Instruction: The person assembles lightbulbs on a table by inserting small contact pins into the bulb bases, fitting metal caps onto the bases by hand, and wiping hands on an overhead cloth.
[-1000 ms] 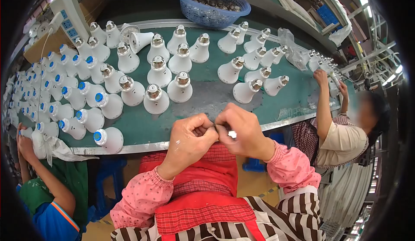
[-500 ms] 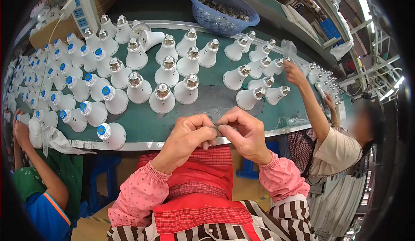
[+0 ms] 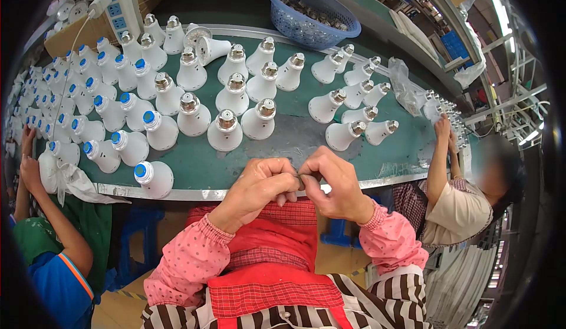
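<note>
My left hand (image 3: 259, 188) and my right hand (image 3: 337, 188) meet above the table's front edge, fingertips pinched together. Something small and dark is between them, too small and covered to name. Beyond my hands stand white LED bulbs with silver screw caps, the nearest being one bulb (image 3: 224, 132) and another bulb (image 3: 258, 120) beside it. To the left are bulbs with blue tops instead of silver caps, such as the blue-topped bulb (image 3: 154, 180) by the front edge.
A blue plastic basket (image 3: 312, 25) of small metal parts sits at the back. One person's hand (image 3: 442, 127) works among bulbs at the right; another's hand (image 3: 30, 170) is at the far left. A clear plastic bag (image 3: 404, 84) lies on the green table (image 3: 283, 167).
The right-hand co-worker's raised hand has left the bulbs near the clear bag and moved lower and to the right. My hands stay pinched together, with fingers shifted slightly. The view has tilted a little.
</note>
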`<control>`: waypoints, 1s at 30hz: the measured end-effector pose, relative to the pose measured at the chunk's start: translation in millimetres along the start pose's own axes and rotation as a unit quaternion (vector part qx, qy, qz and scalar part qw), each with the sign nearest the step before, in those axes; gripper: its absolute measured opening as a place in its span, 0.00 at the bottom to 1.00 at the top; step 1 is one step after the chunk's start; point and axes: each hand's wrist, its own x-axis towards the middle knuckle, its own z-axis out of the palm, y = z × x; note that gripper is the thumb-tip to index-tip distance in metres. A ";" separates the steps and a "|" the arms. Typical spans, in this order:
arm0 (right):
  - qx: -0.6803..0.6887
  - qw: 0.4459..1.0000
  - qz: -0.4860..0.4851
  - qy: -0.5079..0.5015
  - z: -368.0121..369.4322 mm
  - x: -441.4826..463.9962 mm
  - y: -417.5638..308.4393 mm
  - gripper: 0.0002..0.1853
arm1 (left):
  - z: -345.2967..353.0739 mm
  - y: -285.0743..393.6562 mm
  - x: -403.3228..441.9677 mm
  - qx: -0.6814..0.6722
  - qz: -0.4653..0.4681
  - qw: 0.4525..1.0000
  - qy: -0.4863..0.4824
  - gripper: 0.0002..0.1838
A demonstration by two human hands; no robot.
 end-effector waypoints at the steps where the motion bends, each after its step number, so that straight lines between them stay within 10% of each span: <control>1: -0.031 0.999 -0.034 0.001 0.1 1.1 1.8 0.13 | 0.6 -0.7 0.1 0.023 0.017 1.000 0.008 0.05; 5: -0.116 0.990 -0.074 -0.010 -6.0 4.3 -5.2 0.14 | 4.8 3.3 -4.8 0.181 0.090 0.977 0.067 0.05; 13: 0.191 0.971 0.139 0.020 -4.3 1.3 -10.3 0.05 | -4.7 12.1 -7.3 -0.018 -0.001 1.000 -0.018 0.06; 19: 0.200 0.973 0.115 0.011 5.9 0.7 -2.1 0.05 | -11.7 12.5 -8.5 -0.022 -0.005 0.999 -0.042 0.06; 30: -0.210 0.967 -0.134 -0.058 -2.5 26.0 -26.4 0.12 | 4.2 10.3 -12.3 0.207 0.116 0.966 0.108 0.07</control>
